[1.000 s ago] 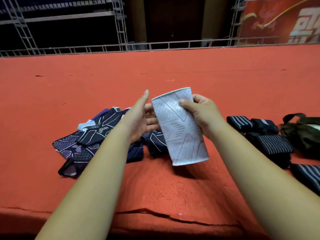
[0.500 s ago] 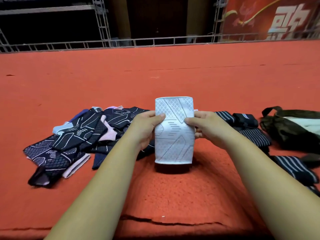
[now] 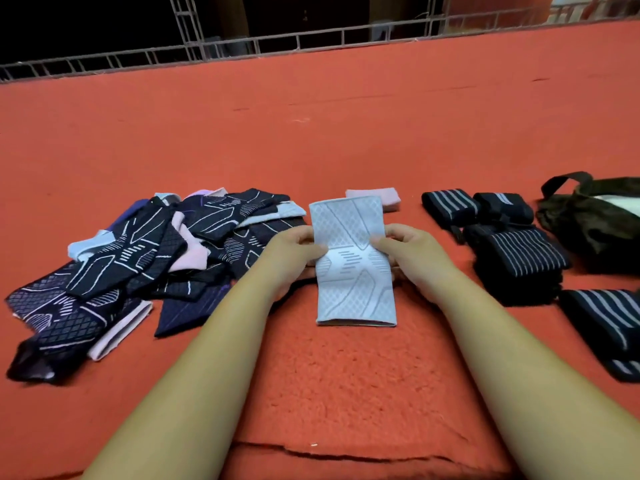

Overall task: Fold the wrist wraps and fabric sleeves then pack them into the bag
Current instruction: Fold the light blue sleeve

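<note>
Where the two hands meet: a pale grey sleeve (image 3: pixel 353 271) with a raised diamond pattern, at the centre of the frame, its long side running up and down.
Sleeve's left edge: the left hand (image 3: pixel 294 252) pinches it about halfway up, thumb on the front face, fingers behind.
Sleeve's right edge: the right hand (image 3: pixel 412 252) pinches it at the same height, thumb in front, fingers curled behind.
Sleeve's lower edge: close to the red carpet (image 3: pixel 311 133); whether it touches cannot be told.
Left of centre: a pile of dark patterned sleeves (image 3: pixel 138 258) with white line markings and pink and light blue cuffs, unfolded and overlapping on the carpet.
Just above the sleeve's upper right corner: a pink folded piece (image 3: pixel 375 196), flat on the carpet.
Right of centre: black wrist wraps (image 3: pixel 512 254) with grey stripes, bundled and clustered together; one more lies apart at the lower right edge.
Upper right edge: a dark bag (image 3: pixel 595 220), its strap looped up, something pale showing inside, just beside the wraps.
Top of frame: a metal railing (image 3: pixel 242 46) along the carpet's far edge, darkness behind.
</note>
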A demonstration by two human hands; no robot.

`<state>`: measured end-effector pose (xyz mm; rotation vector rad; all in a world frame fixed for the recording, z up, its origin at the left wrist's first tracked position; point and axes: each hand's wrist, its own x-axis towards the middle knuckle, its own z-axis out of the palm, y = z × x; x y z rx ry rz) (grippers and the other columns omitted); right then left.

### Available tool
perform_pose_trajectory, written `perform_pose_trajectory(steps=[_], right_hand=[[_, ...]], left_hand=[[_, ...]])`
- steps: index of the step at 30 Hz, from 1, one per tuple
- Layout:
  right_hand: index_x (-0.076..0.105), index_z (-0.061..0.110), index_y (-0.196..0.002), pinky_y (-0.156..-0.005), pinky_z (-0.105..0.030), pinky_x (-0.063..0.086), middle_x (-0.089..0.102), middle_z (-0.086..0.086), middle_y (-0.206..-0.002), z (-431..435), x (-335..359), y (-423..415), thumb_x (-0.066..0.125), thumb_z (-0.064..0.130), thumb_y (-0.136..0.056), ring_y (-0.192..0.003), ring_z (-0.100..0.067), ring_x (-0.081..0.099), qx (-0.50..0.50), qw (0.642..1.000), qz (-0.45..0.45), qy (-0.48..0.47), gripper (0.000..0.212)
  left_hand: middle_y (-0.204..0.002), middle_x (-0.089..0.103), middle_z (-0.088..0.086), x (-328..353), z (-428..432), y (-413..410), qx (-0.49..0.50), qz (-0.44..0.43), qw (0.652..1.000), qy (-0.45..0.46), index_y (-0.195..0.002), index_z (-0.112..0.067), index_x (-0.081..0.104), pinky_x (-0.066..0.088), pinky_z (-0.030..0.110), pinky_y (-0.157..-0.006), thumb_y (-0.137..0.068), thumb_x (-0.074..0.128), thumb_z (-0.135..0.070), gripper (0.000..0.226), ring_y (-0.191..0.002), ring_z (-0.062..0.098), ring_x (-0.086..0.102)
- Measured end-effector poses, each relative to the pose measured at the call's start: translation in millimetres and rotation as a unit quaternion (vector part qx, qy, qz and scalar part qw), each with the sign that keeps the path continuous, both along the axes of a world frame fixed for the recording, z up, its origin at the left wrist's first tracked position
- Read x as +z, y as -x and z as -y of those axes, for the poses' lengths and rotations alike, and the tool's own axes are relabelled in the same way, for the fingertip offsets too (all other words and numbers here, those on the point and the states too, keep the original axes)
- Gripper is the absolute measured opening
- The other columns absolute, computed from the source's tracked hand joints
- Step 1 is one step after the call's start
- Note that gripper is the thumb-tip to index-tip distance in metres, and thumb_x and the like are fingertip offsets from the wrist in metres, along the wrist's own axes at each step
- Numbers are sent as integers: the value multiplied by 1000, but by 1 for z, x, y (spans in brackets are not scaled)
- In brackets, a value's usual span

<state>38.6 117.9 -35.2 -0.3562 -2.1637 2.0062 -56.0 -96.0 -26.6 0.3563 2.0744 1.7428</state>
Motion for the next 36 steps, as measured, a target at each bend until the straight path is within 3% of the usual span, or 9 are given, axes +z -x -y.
perform_pose_trajectory(steps=[6, 12, 17, 20, 23, 28, 30, 33, 36], right_hand=[[73, 28, -127, -51, -32, 54, 69, -7, -74, -5, -6, 10, 61, 8, -101, -59, -18, 60, 23, 999, -12, 37, 34], [76, 23, -117, -48, -28, 47, 61, -16, -84, -10, -10, 16, 54, 4, -101, -62, -22, 53, 31, 996, 2, 79, 33], [82, 22, -108, -65, -33, 49, 71, -13, -95, -12, -11, 14, 58, 9, -102, -78, -27, 59, 64, 994, 1, 94, 28], [83, 20, -97, -72, -39, 53, 74, -11, -92, -13, -9, 12, 48, 1, -97, -76, -26, 62, 61, 993, 6, 101, 40], [80, 12, -99, -84, -44, 58, 74, -14, -96, -15, -7, 10, 37, 3, -94, -77, -24, 65, 63, 990, 10, 129, 44], [77, 18, -109, -94, -52, 57, 74, -15, -110, -14, -8, 11, 67, 27, -98, -97, -33, 64, 81, 992, 8, 100, 18], [76, 23, -113, -89, -48, 58, 73, -7, -109, -15, -12, 10, 73, 19, -96, -97, -26, 67, 91, 994, -10, 63, 17], [73, 25, -114, -81, -41, 62, 73, -2, -110, -15, -13, 9, 72, 3, -96, -98, -19, 71, 85, 995, -37, 44, 29], [70, 22, -116, -72, -35, 60, 72, -2, -108, -14, -14, 10, 70, -3, -95, -95, -18, 68, 84, 993, -66, 54, 32]], left_hand=[[-108, 80, 8, -12, 2, 5, 25, 5, 998, -58, -116, -17, 75, 62, 28, -72, -101, 65, -11, 20, -86, 15, 73], [-100, 76, 3, -12, 1, 9, 12, 26, 996, -87, -115, -16, 73, 62, 28, -69, -99, 62, -5, 22, -74, 10, 71], [-92, 64, 6, -13, 4, 12, -20, 45, 993, -103, -114, -14, 74, 60, 26, -73, -94, 63, 0, 27, -77, 16, 53], [-84, 74, 0, -9, 6, 9, -11, 44, 995, -86, -105, -11, 74, 60, 24, -71, -93, 50, 6, 33, -72, 8, 64], [-93, 78, 8, -8, 6, 7, 3, 45, 995, -91, -102, -7, 76, 61, 26, -68, -94, 41, 4, 38, -79, 15, 71], [-95, 73, 6, -10, 6, 4, -26, 26, 994, -101, -104, -12, 74, 58, 25, -70, -94, 71, -12, 10, -82, 16, 70], [-96, 68, 5, -18, 6, 6, -37, -22, 996, -76, -107, -17, 74, 57, 26, -75, -88, 83, -11, 22, -86, 15, 66], [-109, 75, 10, -21, 1, 5, -4, -45, 995, -88, -128, -17, 68, 58, 32, -83, -84, 86, -4, 49, -96, 18, 72], [-115, 79, 15, -17, -4, 3, 14, -9, 989, -145, -129, -1, 65, 59, 41, -94, -92, 77, -1, 39, -104, 27, 76]])
